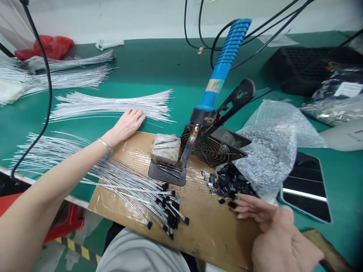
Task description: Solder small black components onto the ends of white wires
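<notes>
My left hand (129,124) reaches to the near edge of a bundle of thin white wires (113,104), fingers curled round a white wire that lies a little apart from the rest. My right hand (272,226) is at the right of the board, fingers stretched and thumb apart, open beside a heap of small black caps (234,179). Its fingertips are close to one loose cap; whether they touch it I cannot tell. Under my left forearm lies a second bunch of wires (124,175), with black ends (170,207) gathered near the board's front edge.
A blue-handled soldering iron (224,64) stands tip down over the brown board (210,230), by a grey block (166,149) and a round black grille (212,147). Bubble wrap (263,151) and a dark phone-like slab (306,185) lie right. A black cable (47,71) hangs left.
</notes>
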A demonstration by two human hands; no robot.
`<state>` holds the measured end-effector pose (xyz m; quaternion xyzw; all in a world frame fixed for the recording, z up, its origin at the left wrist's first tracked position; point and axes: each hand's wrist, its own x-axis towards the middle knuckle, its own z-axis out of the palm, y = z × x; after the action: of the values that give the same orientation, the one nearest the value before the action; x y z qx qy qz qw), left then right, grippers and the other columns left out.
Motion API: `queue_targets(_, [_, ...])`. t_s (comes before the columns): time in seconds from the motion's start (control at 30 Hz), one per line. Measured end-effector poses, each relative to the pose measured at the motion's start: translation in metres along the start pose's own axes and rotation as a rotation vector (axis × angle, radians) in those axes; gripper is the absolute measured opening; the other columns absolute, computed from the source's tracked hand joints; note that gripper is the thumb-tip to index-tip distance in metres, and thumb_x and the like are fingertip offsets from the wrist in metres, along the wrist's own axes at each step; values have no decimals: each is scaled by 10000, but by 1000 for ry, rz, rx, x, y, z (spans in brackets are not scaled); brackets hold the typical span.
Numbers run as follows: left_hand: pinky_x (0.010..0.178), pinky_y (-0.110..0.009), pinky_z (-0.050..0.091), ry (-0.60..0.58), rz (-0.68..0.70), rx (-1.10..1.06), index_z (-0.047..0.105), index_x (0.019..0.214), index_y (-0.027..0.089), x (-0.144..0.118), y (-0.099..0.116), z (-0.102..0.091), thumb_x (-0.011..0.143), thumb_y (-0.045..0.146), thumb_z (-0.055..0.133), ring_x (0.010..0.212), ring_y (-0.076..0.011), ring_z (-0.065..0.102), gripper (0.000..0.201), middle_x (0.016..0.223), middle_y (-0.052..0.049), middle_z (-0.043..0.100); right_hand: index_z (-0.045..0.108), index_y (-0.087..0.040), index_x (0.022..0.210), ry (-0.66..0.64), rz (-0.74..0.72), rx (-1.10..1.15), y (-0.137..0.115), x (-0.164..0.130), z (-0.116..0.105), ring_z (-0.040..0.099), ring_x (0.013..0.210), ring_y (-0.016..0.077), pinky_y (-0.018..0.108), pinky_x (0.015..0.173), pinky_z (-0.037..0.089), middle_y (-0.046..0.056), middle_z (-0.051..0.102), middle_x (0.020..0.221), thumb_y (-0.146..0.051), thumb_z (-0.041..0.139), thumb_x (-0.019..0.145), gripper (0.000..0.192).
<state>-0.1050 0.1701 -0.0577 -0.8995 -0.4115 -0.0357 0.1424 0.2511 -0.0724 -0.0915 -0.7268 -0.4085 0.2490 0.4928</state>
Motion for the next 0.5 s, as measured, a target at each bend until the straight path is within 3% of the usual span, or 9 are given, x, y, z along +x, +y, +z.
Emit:
queue_targets(0.17, [933,-552,448,-15,-60,-21,711,998,103,18,-9,9,993,19,325,1036,-363,617,395,1014,-226,695,739,-199,755,205,161,149,-17,-12,15,616,601,254,434,583,466,121,725,731,-809,552,859,646])
queue_targets(0.3, [958,-551,455,-1,-138,-40,692,1028,122,17,-16,6,972,7,340,990,-339,634,374,970,-194,693,754,-183,747,195,166,161,-21,-14,16,614,593,244,432,586,461,108,719,705,-821,597,836,663])
queue_targets(0.5, [885,-440,495,78,-289,-49,569,1213,115,5,-25,-5,1023,70,326,999,-304,656,312,1096,-197,684,805,-178,748,128,165,170,-2,-9,6,665,578,261,443,555,540,143,770,746,-798,656,826,642])
